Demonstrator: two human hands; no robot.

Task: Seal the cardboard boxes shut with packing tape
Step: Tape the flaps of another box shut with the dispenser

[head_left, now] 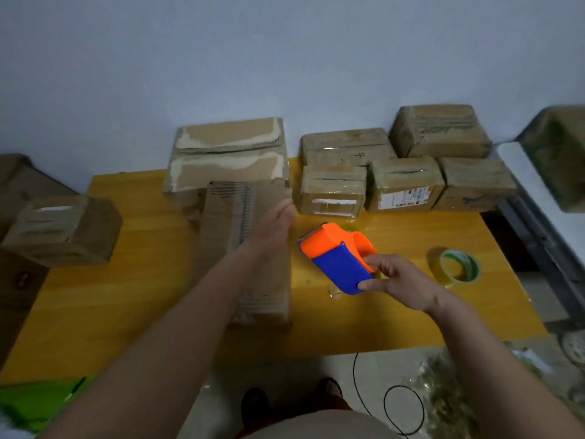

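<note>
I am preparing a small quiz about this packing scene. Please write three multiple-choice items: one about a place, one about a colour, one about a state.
1. Where does the loose tape roll lie?
A. On the yellow table, to the right of the dispenser
B. On top of a box
C. On the floor

2. Which colours has the tape dispenser?
A. Red and white
B. Orange and blue
C. Green and black

3. What does the right hand do?
A. Hangs idle
B. Presses the tape roll
C. Grips the dispenser

Answers: 1 A, the roll rests on the tabletop near the right edge. 2 B, orange top, blue body. 3 C, thumb and fingers pinch the blue end, while the left hand reaches out flat over the long box.
</note>
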